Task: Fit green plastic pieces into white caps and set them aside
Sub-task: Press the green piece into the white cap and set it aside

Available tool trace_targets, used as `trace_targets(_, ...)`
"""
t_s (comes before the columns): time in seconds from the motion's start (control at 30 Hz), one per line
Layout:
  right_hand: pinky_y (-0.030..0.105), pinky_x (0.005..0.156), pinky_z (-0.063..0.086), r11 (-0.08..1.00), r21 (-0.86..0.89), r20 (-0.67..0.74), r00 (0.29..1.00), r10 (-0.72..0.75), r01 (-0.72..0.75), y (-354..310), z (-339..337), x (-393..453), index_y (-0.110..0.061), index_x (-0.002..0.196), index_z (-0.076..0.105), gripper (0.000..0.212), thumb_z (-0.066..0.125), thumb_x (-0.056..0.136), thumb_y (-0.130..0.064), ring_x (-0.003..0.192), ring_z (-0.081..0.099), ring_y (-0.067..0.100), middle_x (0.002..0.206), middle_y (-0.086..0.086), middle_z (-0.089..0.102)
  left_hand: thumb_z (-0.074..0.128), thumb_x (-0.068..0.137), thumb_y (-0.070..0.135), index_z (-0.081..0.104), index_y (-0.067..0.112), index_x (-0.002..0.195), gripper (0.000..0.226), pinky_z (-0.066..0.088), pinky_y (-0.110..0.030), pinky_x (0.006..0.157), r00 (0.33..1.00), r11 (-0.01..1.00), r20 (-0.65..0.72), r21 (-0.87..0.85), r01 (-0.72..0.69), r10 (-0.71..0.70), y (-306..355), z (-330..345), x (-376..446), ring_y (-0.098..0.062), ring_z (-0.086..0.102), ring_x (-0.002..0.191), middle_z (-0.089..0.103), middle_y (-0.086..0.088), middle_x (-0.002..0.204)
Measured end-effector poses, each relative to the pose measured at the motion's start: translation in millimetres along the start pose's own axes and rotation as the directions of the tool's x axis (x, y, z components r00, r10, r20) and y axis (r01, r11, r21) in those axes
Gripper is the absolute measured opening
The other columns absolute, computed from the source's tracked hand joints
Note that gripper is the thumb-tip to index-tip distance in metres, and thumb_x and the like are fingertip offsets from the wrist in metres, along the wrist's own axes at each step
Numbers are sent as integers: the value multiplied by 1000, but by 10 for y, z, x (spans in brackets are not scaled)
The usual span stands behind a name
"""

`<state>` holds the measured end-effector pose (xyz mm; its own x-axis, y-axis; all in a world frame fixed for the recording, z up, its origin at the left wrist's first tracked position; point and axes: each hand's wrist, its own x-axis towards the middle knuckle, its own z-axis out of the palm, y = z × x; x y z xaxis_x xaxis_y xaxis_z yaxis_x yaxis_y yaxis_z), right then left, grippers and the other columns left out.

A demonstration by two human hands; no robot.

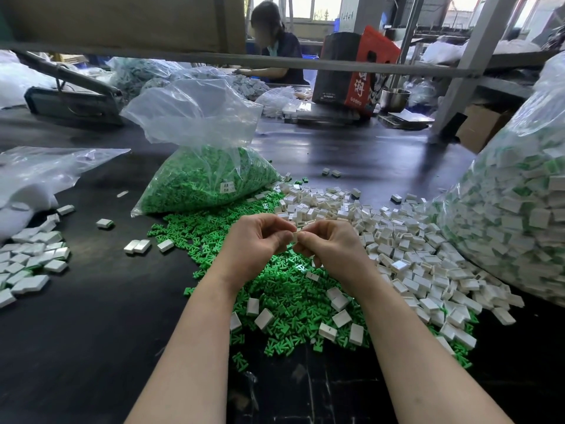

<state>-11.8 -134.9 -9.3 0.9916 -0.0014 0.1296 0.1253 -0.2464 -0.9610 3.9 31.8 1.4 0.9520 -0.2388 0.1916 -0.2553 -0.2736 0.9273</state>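
While both hands meet above the heap of loose green pieces (pixel 275 289), the head view shows the left hand (pixel 256 240) and the right hand (pixel 328 244) pinching one small white cap (pixel 295 237) between their fingertips, each grip clenched on it from its own side; whether a green piece already sits inside cannot be told, since the fingers cover most of it. Empty white caps (pixel 397 240) lie spread to the right of the green heap, partly mixed into it, and an open clear bag of green pieces (pixel 208 182) stands just behind on the dark surface (pixel 91 332). Finished caps (pixel 33 258) lie in a loose group at the far left, well apart from the hands, and a large bag of white-and-green parts (pixel 513 221) bulges at the right edge. The step in hand looks like the press-fit itself. To do it well, the cap should be held by its side walls so the opening stays clear, the green piece lined up square with the slot before any force, then pushed straight with a thumb until it seats flush; a tilted start would likely jam. Once seated, it belongs with the finished group on the left, not back among the loose stock below.
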Motion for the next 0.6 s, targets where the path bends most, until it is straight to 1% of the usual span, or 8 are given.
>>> trace_targets(0.13,16,52,44,998,-56,-37,999,-2,0,-9,25,4,-11,86,68,7,65,93,-12,60,62,6,76,6,73,71,87,9,75,18,89,9,54,-19,64,1000,1000,-23,-20,11,-12,-17,9,17,-8,65,64,74,-3,75)
trace_targets(0.2,22,54,47,994,-114,-47,999,-7,1,-20,47,8,-11,87,68,8,64,94,-13,62,61,9,77,4,71,71,87,9,75,18,89,9,52,-18,61,999,1000,-34,-16,19,-19,-24,14,22,-7,64,62,73,-3,73)
trace_targets(0.27,32,62,52,989,-149,-51,999,-10,2,-30,67,15,-10,88,67,8,63,95,-13,66,61,14,77,4,70,72,87,9,75,17,89,9,51,-17,61,999,1000,-42,-14,25,-25,-26,16,21,-6,63,62,73,-2,72)
trace_targets(0.3,33,65,53,987,-160,-49,999,-11,3,-32,74,18,-9,90,66,8,61,96,-13,68,61,15,78,5,69,72,87,9,75,17,89,9,51,-17,61,999,1000,-43,-9,23,-24,-24,16,18,-6,63,62,73,-1,73)
trace_targets(0.37,27,61,51,983,-185,-37,999,-11,4,-27,85,16,-8,92,66,9,59,97,-13,67,59,14,79,5,68,71,87,8,74,19,88,11,52,-17,63,999,1000,-44,7,13,-12,-20,19,10,-6,65,64,73,1,74)
trace_targets(0.4,21,57,49,981,-194,-30,999,-9,3,-24,90,13,-8,93,65,10,58,97,-13,65,58,11,80,4,68,71,87,7,74,19,88,12,53,-16,63,999,1000,-46,17,5,-4,-15,20,8,-5,65,65,73,2,74)
trace_targets(0.47,15,53,43,979,-206,-18,1000,-8,4,-21,90,10,-8,95,64,10,56,98,-14,62,55,7,79,3,67,71,87,7,74,20,87,14,52,-16,64,999,1000,-47,17,3,-2,-6,20,7,-3,65,65,73,2,74)
trace_targets(0.6,16,58,45,984,-176,-6,1000,-29,28,-33,90,21,-12,92,64,8,58,98,-13,65,58,9,78,2,67,72,86,7,75,20,84,14,55,-20,65,997,999,-64,-36,40,-42,7,0,10,-8,66,67,74,-1,74)
